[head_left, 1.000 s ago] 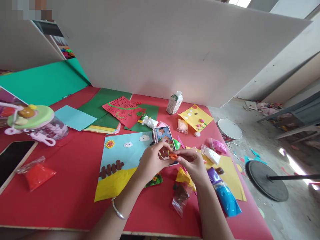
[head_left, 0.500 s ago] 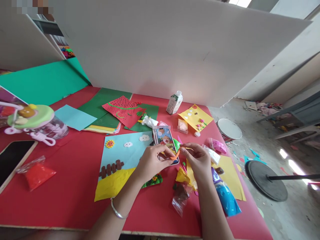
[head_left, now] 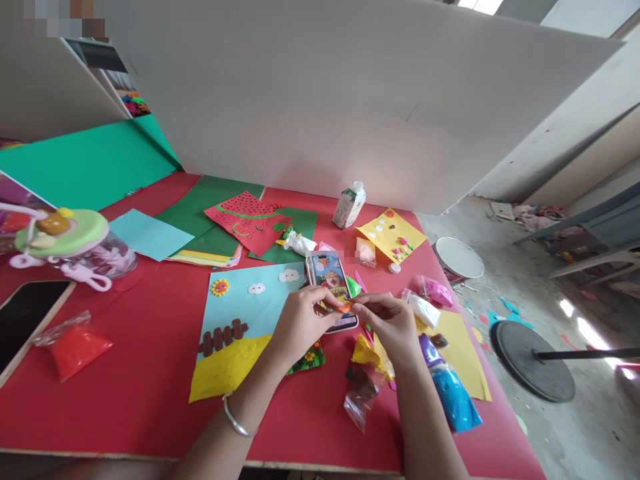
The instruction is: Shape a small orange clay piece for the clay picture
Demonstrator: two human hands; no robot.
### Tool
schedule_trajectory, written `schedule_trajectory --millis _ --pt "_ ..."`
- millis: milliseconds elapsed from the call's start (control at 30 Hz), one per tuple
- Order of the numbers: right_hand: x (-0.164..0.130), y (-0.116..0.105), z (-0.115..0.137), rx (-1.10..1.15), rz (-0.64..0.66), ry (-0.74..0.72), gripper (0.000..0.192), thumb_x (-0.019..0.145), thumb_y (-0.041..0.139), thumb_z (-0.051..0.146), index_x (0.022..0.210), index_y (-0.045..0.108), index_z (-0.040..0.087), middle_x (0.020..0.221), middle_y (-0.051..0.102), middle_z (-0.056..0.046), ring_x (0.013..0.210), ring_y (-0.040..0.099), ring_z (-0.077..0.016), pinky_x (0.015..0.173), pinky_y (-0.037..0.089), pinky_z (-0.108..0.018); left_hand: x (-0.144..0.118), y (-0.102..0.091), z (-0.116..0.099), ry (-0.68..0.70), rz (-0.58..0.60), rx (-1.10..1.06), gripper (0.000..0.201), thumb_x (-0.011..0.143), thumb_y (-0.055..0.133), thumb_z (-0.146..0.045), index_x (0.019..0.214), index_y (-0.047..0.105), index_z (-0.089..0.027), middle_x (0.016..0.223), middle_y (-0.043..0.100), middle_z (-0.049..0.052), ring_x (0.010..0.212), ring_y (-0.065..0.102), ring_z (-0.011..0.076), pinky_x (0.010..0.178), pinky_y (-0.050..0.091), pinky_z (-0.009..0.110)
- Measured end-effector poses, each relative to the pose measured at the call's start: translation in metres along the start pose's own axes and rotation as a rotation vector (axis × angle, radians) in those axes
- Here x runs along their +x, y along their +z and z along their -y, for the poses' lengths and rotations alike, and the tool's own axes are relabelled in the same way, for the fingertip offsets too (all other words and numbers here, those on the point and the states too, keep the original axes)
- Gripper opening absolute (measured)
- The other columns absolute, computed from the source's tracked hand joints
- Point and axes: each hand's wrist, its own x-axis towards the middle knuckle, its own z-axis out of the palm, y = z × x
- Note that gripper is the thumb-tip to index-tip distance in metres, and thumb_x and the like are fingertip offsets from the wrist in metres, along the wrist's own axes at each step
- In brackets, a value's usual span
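A small piece of orange clay (head_left: 345, 307) is pinched between my two hands, over the lower part of a phone (head_left: 330, 275) that shows a colourful picture. My left hand (head_left: 306, 319) grips its left end with thumb and forefinger. On the other end are the closed fingertips of my right hand (head_left: 391, 327). Left of the phone lies a light blue sheet (head_left: 235, 303) bearing a clay sun, white clouds, a brown fence and yellow ground. Below my right hand are yellow clay (head_left: 365, 349) and a clear wrapper with brown clay (head_left: 364, 393).
Bags of blue (head_left: 456, 399), white (head_left: 424, 309) and pink clay (head_left: 437, 291) lie to the right. A bag of red clay (head_left: 79, 348) and a dark phone (head_left: 30, 320) are at left. A carton (head_left: 349, 205) stands at the back, before a tall white board (head_left: 300, 93).
My hands have come closer together and my right hand has shifted slightly left and down. The orange piece between them looks shorter and flatter to the view.
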Motion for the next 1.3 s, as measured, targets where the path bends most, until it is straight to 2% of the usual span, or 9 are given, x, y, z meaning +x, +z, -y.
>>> schedule_trajectory --millis 100,167,300,467,667,800,1000,1067,1300 --pt "0.0022 -0.0006 -0.0008 0.007 -0.117 0.01 0.027 0.058 0.084 0.041 0.07 0.071 0.02 0.071 0.073 -0.005 0.066 0.07 -0.0199 0.061 0.06 -0.031 -0.001 0.0 -0.0017 -0.028 0.041 -0.088 0.005 0.075 0.07 -0.02 0.074 0.066 -0.017 0.075 0.07 0.002 0.068 0.066 0.0136 0.061 0.054 0.022" --pt "0.0023 -0.0005 -0.0014 0.016 -0.117 0.005 0.029 0.058 0.084 0.042 0.07 0.07 0.021 0.07 0.073 -0.004 0.065 0.069 -0.0199 0.059 0.059 -0.031 -0.0022 0.0005 -0.0021 -0.052 0.109 -0.169 0.011 0.075 0.072 -0.025 0.079 0.065 -0.018 0.076 0.07 0.002 0.068 0.067 0.0136 0.061 0.055 0.022" --pt "-0.0003 0.0003 -0.0018 -0.018 0.058 0.0 0.027 0.066 0.079 0.045 0.071 0.071 0.02 0.069 0.073 -0.005 0.063 0.069 -0.0189 0.058 0.059 -0.03 -0.0034 0.0016 -0.0009 -0.094 0.134 -0.133 0.029 0.072 0.075 -0.031 0.094 0.06 -0.021 0.068 0.066 -0.003 0.064 0.065 0.0127 0.059 0.053 0.021" --pt "-0.0027 0.0013 0.0005 0.032 0.163 0.03 0.025 0.063 0.082 0.041 0.076 0.073 0.021 0.078 0.074 -0.005 0.072 0.071 -0.0205 0.066 0.061 -0.031 -0.0008 0.0024 0.0014 -0.007 0.074 -0.028 0.015 0.074 0.072 -0.026 0.083 0.063 -0.019 0.075 0.068 -0.001 0.069 0.065 0.0126 0.061 0.052 0.02" --pt "0.0007 -0.0017 -0.0004 0.03 -0.002 0.028 0.024 0.059 0.084 0.038 0.071 0.072 0.02 0.07 0.073 -0.004 0.065 0.07 -0.0189 0.06 0.059 -0.029 -0.0012 0.0043 0.001 0.026 0.014 -0.021 0.007 0.075 0.07 -0.019 0.072 0.064 -0.017 0.074 0.069 0.001 0.066 0.065 0.0123 0.061 0.054 0.021" --pt "0.0021 -0.0028 -0.0018 0.021 -0.15 0.002 0.025 0.059 0.084 0.039 0.07 0.071 0.021 0.072 0.073 -0.005 0.068 0.07 -0.02 0.062 0.059 -0.031 -0.0031 0.002 -0.0012 -0.039 0.099 -0.156 0.008 0.076 0.07 -0.022 0.074 0.064 -0.017 0.075 0.069 0.0 0.067 0.066 0.012 0.06 0.054 0.02" --pt "-0.0018 -0.0002 0.001 -0.064 0.089 -0.07 0.023 0.076 0.071 0.045 0.077 0.075 0.023 0.08 0.075 -0.007 0.075 0.071 -0.0218 0.067 0.059 -0.033 -0.0021 0.0007 -0.0009 -0.065 0.119 -0.112 0.033 0.07 0.077 -0.024 0.098 0.06 -0.02 0.079 0.069 -0.001 0.071 0.066 0.013 0.063 0.055 0.021" --pt "-0.0032 0.0003 0.0015 -0.058 0.165 -0.081 0.023 0.077 0.07 0.045 0.082 0.076 0.024 0.085 0.076 -0.007 0.081 0.071 -0.0232 0.07 0.059 -0.034 -0.001 0.0014 -0.0003 -0.033 0.101 -0.07 0.029 0.071 0.075 -0.024 0.096 0.061 -0.02 0.081 0.069 -0.001 0.073 0.066 0.0128 0.064 0.054 0.02" --pt "-0.0038 0.0012 -0.0038 0.027 0.145 -0.03 0.021 0.069 0.079 0.031 0.088 0.074 0.024 0.088 0.075 -0.005 0.082 0.071 -0.0197 0.071 0.06 -0.029 0.0011 0.0038 0.0033 0.155 -0.04 0.119 0.009 0.075 0.072 -0.015 0.083 0.068 -0.019 0.084 0.07 0.002 0.08 0.065 0.0154 0.068 0.053 0.024"
